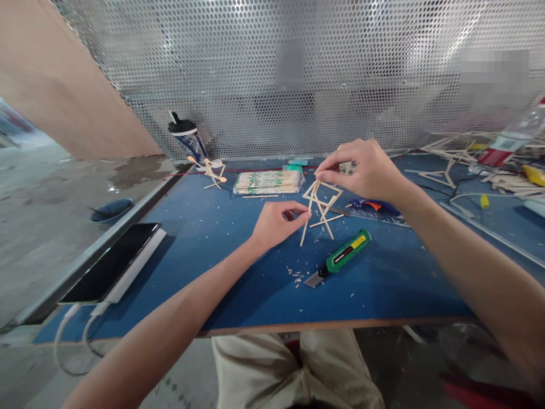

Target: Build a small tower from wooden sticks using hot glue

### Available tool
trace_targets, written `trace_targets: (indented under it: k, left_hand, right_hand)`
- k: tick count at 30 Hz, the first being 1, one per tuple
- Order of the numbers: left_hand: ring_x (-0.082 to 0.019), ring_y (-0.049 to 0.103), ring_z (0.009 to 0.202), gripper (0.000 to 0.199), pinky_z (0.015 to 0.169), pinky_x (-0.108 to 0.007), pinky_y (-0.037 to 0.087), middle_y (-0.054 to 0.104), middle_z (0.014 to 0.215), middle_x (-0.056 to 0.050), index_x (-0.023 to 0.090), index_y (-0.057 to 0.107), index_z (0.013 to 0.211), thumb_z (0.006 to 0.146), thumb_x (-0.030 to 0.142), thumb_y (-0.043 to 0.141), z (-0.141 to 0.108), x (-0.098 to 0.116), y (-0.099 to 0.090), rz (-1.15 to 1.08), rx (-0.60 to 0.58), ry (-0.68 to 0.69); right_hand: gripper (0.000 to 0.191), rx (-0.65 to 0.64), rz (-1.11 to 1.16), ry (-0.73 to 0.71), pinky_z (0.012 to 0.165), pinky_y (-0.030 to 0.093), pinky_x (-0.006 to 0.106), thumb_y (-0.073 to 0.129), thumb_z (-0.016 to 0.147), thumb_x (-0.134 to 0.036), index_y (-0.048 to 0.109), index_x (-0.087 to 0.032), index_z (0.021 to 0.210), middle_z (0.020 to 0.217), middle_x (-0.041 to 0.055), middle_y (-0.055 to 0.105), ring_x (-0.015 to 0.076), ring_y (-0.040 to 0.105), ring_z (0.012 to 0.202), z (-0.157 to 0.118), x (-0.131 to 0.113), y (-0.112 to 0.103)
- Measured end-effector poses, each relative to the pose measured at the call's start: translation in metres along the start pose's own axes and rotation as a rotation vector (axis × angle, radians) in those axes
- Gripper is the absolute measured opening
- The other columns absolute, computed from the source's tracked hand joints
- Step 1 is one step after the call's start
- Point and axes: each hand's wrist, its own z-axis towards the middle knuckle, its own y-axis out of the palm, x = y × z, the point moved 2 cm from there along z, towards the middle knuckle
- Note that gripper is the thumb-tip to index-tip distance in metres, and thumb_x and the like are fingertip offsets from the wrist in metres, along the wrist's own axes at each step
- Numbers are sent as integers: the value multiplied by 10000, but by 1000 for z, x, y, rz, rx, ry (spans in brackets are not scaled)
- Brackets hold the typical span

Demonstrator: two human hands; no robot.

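A small frame of thin wooden sticks stands on the blue table, its legs crossed in an X with a square of sticks on top. My left hand pinches one of its slanting sticks at the left side between thumb and fingertips. Above it, my right hand pinches the upper end of a stick at the frame's top left corner. Just in front lies a green utility knife with its blade out, beside some wood shavings.
Behind my hands lies a plastic-wrapped pack of sticks. A second stick model stands near a tumbler. A phone with cables is at left. A blue glue gun, loose sticks and a bottle are at right.
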Motion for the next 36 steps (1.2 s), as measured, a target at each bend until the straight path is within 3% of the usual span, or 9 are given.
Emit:
trace_targets:
  k: [17, 36]
  left_hand:
    - [-100, 594, 594, 289, 540, -226, 445, 742, 769, -11, 191, 761, 899, 914, 394, 557, 0, 0, -2, 17, -23, -7]
    - [-97, 584, 531, 293, 508, -222, 417, 758, 768, -25, 192, 766, 874, 904, 334, 511, 6, -18, -6, 115, -14, -52]
  right_hand:
    - [156, -9, -13, -12, 747, 433, 356, 658, 856, -371, 783, -281, 883, 833, 10, 751, 192, 643, 764, 0, 2, 0]
    - [185, -32, -67, -10, 736, 400, 347, 635, 870, -411, 776, -296, 904, 778, 8, 734, 186, 623, 722, 0, -6, -2]
